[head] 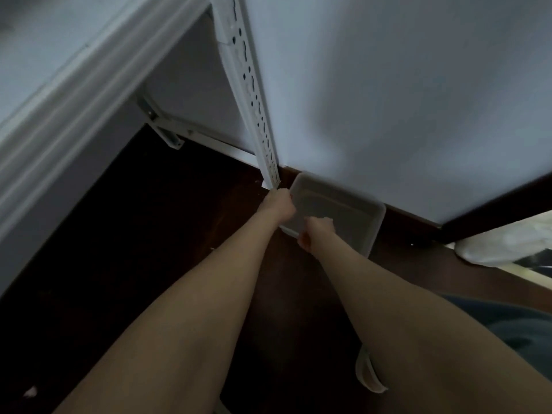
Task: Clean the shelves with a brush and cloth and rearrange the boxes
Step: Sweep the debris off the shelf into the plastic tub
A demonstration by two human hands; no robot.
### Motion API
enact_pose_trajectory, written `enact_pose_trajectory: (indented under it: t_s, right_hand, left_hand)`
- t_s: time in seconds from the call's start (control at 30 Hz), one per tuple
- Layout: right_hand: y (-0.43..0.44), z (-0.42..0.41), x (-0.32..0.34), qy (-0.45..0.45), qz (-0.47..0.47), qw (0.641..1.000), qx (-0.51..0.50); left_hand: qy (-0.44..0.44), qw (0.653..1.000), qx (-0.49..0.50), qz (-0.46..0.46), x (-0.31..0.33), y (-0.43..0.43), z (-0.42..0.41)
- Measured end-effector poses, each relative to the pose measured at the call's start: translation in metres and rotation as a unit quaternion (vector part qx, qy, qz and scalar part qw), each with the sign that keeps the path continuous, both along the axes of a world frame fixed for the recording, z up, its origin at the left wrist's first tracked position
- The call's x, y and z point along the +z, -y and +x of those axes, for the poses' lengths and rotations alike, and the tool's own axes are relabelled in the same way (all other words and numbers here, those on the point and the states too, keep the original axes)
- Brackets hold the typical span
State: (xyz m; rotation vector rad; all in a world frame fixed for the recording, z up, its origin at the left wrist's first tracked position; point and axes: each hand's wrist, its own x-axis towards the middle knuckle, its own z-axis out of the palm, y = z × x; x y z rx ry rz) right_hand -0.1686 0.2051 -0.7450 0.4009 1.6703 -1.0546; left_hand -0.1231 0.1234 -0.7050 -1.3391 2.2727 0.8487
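Views: one. Head-worn, wide-angle, straight lines bowed toward the edges. Aimed forward and steeply down from high above the dark floor (149,234). Forearms entering from the near edge, stretched far at full reach. Left hand (279,204) and right hand (318,231) at frame centre, small, gripping the near rim of clear box (343,210). White slotted upright (254,94) running from far top to centre. Pale surface (388,85) filling far right.
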Motion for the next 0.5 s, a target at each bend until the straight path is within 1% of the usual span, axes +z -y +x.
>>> enact_pose_trajectory:
  t_s: [0.07, 0.17, 0.27, 0.37, 0.43, 0.5]
  right_hand:
    - [-0.002, 0.004, -0.019, 0.055, 0.012, 0.997, -0.055]
    - [-0.004, 0.007, -0.046, 0.101, 0.011, 0.991, -0.093]
    - [-0.004, 0.007, -0.071, 0.109, 0.008, 0.984, -0.142]
    - [-0.002, 0.006, -0.093, 0.101, 0.019, 0.963, -0.248]
    - [0.000, 0.004, -0.099, 0.107, 0.016, 0.949, -0.296]
    - [-0.001, 0.001, -0.108, 0.120, 0.008, 0.940, -0.318]
  left_hand:
    - [0.015, 1.000, -0.006, 0.010, -0.018, 0.001, -0.001]
    - [0.025, 0.999, -0.001, 0.035, -0.042, 0.003, -0.001]
    - [0.033, 0.998, 0.002, 0.047, -0.064, 0.004, -0.001]
    - [0.050, 0.997, -0.003, 0.058, -0.082, 0.002, -0.001]
    - [0.069, 0.995, -0.014, 0.069, -0.093, 0.001, 0.001]
    - [0.082, 0.993, -0.027, 0.081, -0.100, 0.001, 0.001]
